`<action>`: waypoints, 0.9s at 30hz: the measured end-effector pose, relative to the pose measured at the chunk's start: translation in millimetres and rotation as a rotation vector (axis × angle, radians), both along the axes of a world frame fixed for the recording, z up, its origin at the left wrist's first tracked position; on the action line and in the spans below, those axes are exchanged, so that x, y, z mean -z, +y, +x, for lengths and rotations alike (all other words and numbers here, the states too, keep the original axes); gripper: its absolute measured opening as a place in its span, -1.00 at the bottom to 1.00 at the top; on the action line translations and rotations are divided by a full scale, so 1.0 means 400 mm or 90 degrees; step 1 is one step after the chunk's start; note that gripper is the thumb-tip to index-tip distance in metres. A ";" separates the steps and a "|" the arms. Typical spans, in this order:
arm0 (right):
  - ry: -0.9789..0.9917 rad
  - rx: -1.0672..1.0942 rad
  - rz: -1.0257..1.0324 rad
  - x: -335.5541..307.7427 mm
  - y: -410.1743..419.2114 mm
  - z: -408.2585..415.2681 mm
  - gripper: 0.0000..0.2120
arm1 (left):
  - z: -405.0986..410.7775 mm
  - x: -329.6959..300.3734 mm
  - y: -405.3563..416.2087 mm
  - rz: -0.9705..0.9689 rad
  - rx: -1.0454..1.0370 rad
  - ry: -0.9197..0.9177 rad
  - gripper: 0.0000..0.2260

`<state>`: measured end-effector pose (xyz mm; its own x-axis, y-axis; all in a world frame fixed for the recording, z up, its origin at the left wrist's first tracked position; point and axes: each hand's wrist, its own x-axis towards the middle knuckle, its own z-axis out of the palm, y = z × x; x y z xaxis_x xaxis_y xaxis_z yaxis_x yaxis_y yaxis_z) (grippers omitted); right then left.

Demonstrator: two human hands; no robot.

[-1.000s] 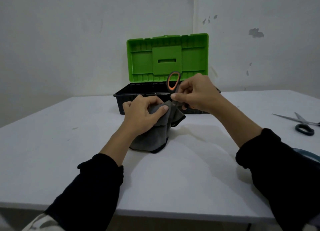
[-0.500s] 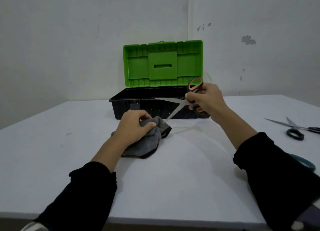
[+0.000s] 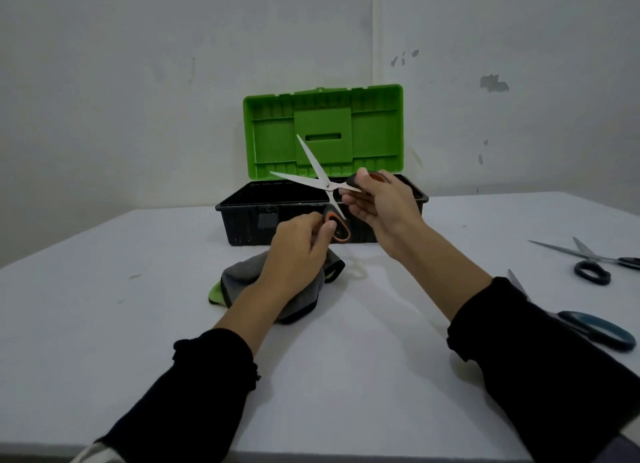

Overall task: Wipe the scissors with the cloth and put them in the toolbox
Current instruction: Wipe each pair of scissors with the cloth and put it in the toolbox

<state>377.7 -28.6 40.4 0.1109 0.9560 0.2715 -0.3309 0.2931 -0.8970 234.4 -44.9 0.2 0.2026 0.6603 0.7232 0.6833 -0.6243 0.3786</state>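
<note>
Scissors with orange-and-black handles and steel blades [image 3: 320, 180] are held aloft, blades spread wide, before the open black toolbox with green lid [image 3: 398, 213]. Right hand [image 3: 381, 202] grips the upper handle; left hand [image 3: 298, 251] pinches the lower loop. Grey cloth with green corner [image 3: 242, 279] lies on the white table [image 3: 138, 324] beneath the left wrist.

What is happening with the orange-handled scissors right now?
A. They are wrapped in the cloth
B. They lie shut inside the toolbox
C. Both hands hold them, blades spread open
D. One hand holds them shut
C: the left hand and right hand each grip a handle of the scissors, whose blades are spread apart in front of the toolbox.
</note>
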 end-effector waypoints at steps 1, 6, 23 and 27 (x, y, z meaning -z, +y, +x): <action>-0.015 0.015 0.005 0.004 0.003 -0.003 -0.88 | -0.001 -0.004 0.002 -0.003 -0.002 -0.032 -0.70; -0.362 0.160 0.037 0.040 0.018 0.008 -0.67 | -0.022 -0.014 0.005 -0.034 -0.030 -0.153 -0.82; -0.589 0.358 0.331 0.043 -0.014 -0.022 -0.90 | -0.023 -0.026 -0.002 -0.072 -0.051 -0.269 -0.81; -0.660 0.325 0.323 0.037 -0.006 -0.020 -0.79 | -0.027 -0.025 0.001 -0.102 -0.029 -0.282 -0.83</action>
